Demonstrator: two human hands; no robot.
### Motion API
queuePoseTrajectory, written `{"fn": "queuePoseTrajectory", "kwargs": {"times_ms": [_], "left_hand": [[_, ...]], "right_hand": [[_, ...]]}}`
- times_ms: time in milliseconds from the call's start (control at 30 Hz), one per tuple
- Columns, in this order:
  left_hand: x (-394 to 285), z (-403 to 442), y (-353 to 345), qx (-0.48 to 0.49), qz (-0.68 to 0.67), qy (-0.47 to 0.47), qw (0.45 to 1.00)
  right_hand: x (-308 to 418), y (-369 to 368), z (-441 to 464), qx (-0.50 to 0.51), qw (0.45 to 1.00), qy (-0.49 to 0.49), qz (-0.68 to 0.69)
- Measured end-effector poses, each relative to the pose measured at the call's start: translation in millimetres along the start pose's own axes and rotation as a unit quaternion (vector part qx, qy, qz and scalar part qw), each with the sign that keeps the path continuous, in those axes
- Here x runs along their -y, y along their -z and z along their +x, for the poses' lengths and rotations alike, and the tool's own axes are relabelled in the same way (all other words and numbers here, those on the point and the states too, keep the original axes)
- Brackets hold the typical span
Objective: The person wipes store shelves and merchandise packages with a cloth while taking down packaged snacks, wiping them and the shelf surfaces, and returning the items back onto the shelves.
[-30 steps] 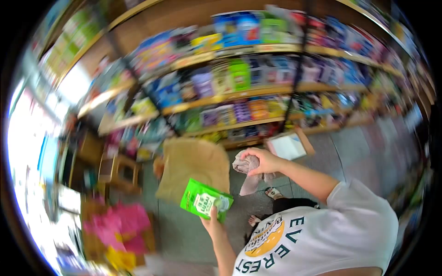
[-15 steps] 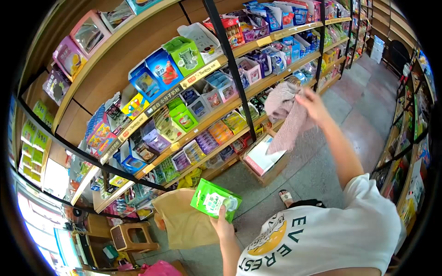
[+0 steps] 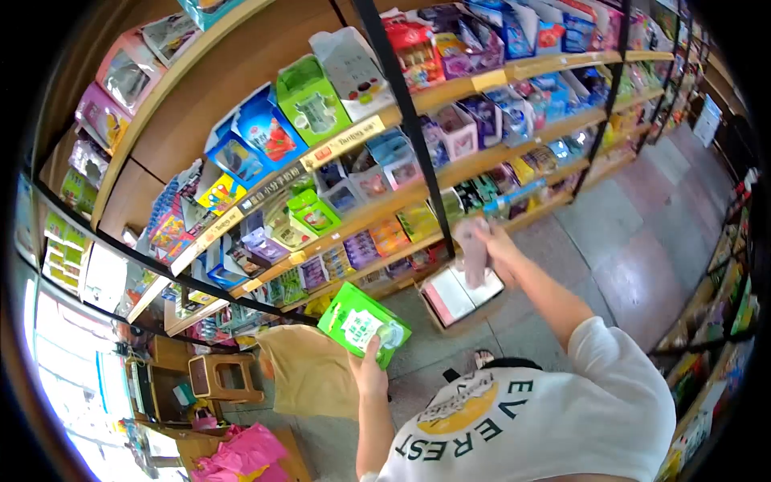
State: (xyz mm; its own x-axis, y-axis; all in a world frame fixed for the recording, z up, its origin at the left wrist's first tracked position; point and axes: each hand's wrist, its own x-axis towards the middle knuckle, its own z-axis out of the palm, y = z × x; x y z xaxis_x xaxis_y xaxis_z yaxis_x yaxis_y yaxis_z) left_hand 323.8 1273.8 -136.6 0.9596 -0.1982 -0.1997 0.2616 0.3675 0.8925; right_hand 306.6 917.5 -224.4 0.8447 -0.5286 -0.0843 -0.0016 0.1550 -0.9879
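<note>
My left hand (image 3: 369, 372) grips a bright green packet (image 3: 359, 325) by its lower edge, with the thumb on the printed front. A greyish-pink cloth (image 3: 475, 255) hangs from my right hand (image 3: 496, 245), its fingers closed on the upper part. The cloth is blurred and bunched. Behind it, an open cardboard box (image 3: 442, 315) with white and pink boxes or packs inside stands on the floor by the shelf. Left of the green packet, a large tan sheet or bag (image 3: 309, 373) lies spread out.
A long shelf unit with black posts (image 3: 414, 120) holds rows of snack packets and display boxes (image 3: 316, 104). A brown stool (image 3: 221, 377) and a pink plastic bag (image 3: 245, 458) are at lower left. More stocked shelving (image 3: 707, 353) runs along the right, beside a tiled aisle (image 3: 618, 217).
My right hand and the cloth have moved down and to the left, toward the shelf and box. The green packet has shifted slightly left and up. The camera view has turned a little.
</note>
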Motion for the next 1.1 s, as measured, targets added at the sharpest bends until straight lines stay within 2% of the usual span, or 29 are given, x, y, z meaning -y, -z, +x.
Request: {"fn": "queuePoseTrajectory", "kwargs": {"times_ms": [67, 100, 233, 300, 333, 400, 433, 467, 533, 600, 733, 800, 833, 1000, 1033, 1067, 1100], "left_hand": [[1.3, 13.0, -21.9, -0.002, -0.003, -0.028, 1.000], [-2.4, 14.6, -28.2, -0.008, -0.003, -0.014, 1.000], [1.1, 38.4, -51.8, 0.007, -0.018, 0.004, 1.000], [3.4, 54.2, -59.9, 0.033, -0.030, 0.009, 0.999], [3.3, 60.7, -63.7, 0.033, -0.032, 0.009, 0.999], [0.8, 76.1, -71.3, 0.053, -0.054, 0.031, 0.997], [-1.5, 82.3, -75.5, 0.065, -0.053, 0.029, 0.996], [-1.7, 90.5, -78.3, 0.068, -0.054, 0.029, 0.996], [-1.1, 108.0, -80.5, 0.077, -0.052, 0.039, 0.995], [-3.9, 125.7, -79.6, 0.108, -0.045, 0.045, 0.992], [-22.9, 156.4, -83.8, 0.142, -0.034, 0.028, 0.989], [-33.8, 172.7, -82.5, 0.163, 0.019, 0.009, 0.986], [-38.3, 181.1, -81.9, 0.171, 0.028, 0.006, 0.985], [-65.3, 204.7, -98.7, 0.248, 0.039, -0.038, 0.967], [-71.2, 205.5, -102.1, 0.264, 0.077, -0.016, 0.961], [-77.9, 210.4, -108.2, 0.286, 0.119, 0.003, 0.951], [-73.8, 215.5, -107.3, 0.276, 0.127, -0.002, 0.953]], "right_hand": [[-2.3, -9.8, 6.6, -0.071, 0.995, 0.064, 0.015], [22.6, -14.1, -5.4, -0.038, 0.993, 0.063, 0.094], [74.8, -4.6, -13.9, -0.020, 0.997, 0.077, 0.001], [76.1, 1.0, -17.7, 0.013, 0.978, 0.108, -0.176], [75.5, 0.4, -19.5, 0.014, 0.978, 0.109, -0.177], [72.7, -5.1, -23.1, 0.061, 0.979, 0.151, -0.120], [72.5, -8.1, -24.0, 0.083, 0.986, 0.125, -0.076], [74.5, -11.5, -22.8, 0.080, 0.986, 0.126, -0.077], [84.4, -20.8, -23.8, 0.076, 0.990, 0.116, 0.011], [96.7, -22.6, -23.6, 0.051, 0.990, 0.132, -0.007], [119.9, -22.8, -23.2, -0.032, 0.979, 0.163, -0.117], [132.9, -25.8, -21.0, -0.103, 0.882, 0.274, -0.370], [145.5, -31.9, -23.2, -0.117, 0.876, 0.269, -0.384], [131.5, -27.7, -12.2, -0.205, 0.854, 0.314, -0.360], [127.0, -29.0, -14.2, -0.190, 0.916, 0.264, -0.234], [123.8, -30.4, -16.5, -0.177, 0.956, 0.213, -0.098], [122.6, -27.9, -18.4, -0.163, 0.963, 0.193, -0.096]]}}
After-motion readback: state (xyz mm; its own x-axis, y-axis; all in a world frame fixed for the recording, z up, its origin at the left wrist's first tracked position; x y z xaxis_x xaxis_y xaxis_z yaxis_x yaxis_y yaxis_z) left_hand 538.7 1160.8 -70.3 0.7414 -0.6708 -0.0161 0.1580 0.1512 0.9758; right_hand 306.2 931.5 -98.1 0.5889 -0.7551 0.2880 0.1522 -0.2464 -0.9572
